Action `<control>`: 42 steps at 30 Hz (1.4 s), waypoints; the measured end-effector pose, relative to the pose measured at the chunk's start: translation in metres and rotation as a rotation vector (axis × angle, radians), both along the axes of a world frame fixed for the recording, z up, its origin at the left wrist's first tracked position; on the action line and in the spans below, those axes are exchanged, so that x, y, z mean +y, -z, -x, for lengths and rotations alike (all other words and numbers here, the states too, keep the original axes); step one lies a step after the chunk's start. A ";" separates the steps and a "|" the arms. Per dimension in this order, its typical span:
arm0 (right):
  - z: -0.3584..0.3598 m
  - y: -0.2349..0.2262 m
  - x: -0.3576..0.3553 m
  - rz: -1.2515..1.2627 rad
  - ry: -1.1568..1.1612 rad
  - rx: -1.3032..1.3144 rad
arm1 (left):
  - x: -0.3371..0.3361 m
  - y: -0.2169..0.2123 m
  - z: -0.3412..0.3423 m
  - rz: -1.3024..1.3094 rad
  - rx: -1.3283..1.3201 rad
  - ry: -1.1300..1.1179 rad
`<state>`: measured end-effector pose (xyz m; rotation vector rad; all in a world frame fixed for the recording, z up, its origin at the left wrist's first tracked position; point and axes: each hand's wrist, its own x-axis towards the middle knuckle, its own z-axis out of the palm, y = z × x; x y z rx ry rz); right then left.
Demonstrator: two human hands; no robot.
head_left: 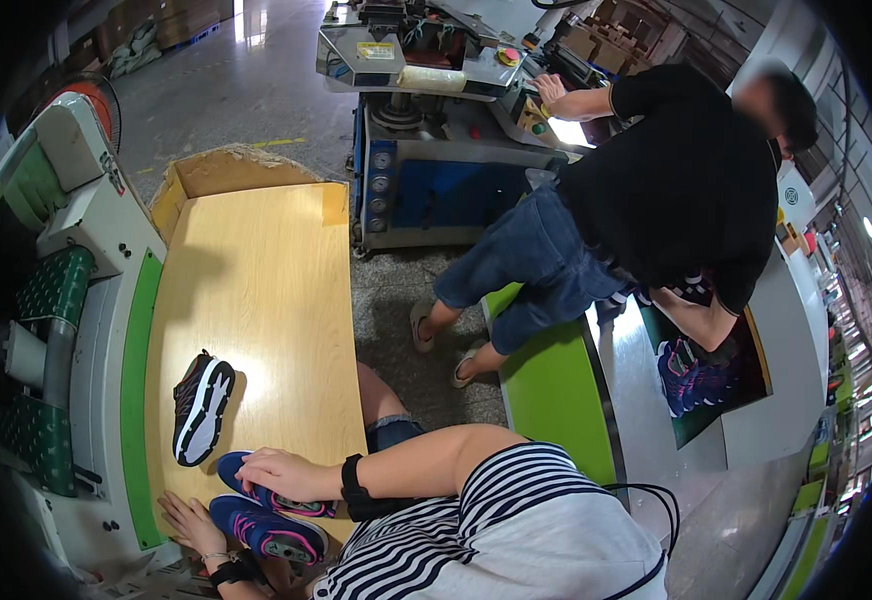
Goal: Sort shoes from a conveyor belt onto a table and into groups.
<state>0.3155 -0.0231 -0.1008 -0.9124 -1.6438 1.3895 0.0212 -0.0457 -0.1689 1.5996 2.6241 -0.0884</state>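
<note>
Near the table's left front corner, my right hand [281, 474] lies over a navy-blue sports shoe [228, 466], its fingers bent around the toe part. A second navy shoe with pink trim [266, 530] sits beside it, just nearer to me. My left hand [194, 522] rests on the table edge by that second shoe's toe, fingers spread and holding nothing. Further up the table, a black shoe with a white sole [204, 410] lies tipped on its side, the sole turned to the right. My palms are hidden from above.
The wood-grain table [266, 260] has a cardboard rim [221, 170] at its far end. A white-and-green machine [106, 290] borders it on the left. A person in black [656, 180] works at right, between a blue-fronted machine [451, 195] and a green-sided conveyor [556, 390] carrying shoes [691, 378].
</note>
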 end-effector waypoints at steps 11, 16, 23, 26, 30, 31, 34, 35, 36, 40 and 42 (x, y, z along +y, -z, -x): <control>0.003 0.010 0.003 -0.100 -0.129 -0.051 | -0.006 -0.026 -0.004 -0.052 -0.156 0.046; -0.010 -0.031 0.015 -0.091 -0.220 -0.178 | -0.008 -0.038 -0.026 -0.074 -0.230 -0.054; 0.012 -0.033 0.149 -0.317 0.246 -0.443 | -0.014 -0.044 -0.025 -0.078 -0.243 -0.099; -0.005 -0.004 0.211 0.090 -0.078 -0.645 | -0.003 -0.041 -0.030 -0.103 -0.237 -0.044; -0.007 -0.010 0.173 0.197 0.058 -0.505 | -0.005 -0.038 -0.024 -0.116 -0.186 -0.043; -0.018 -0.002 0.158 0.253 0.078 -0.310 | -0.006 -0.039 -0.025 -0.109 -0.192 -0.043; -0.046 -0.011 0.110 0.217 0.215 0.000 | -0.008 -0.040 -0.023 -0.062 -0.208 -0.069; -0.059 -0.012 0.093 0.038 0.314 -0.071 | -0.008 -0.041 -0.024 -0.072 -0.200 -0.056; -0.070 -0.012 0.076 -0.141 0.408 -0.140 | -0.009 -0.040 -0.024 -0.081 -0.188 -0.046; -0.119 -0.025 0.022 -0.287 0.084 -0.594 | -0.011 -0.041 -0.024 -0.074 -0.207 -0.055; -0.115 -0.042 0.011 -0.305 0.159 -0.579 | -0.011 -0.042 -0.025 -0.081 -0.232 -0.052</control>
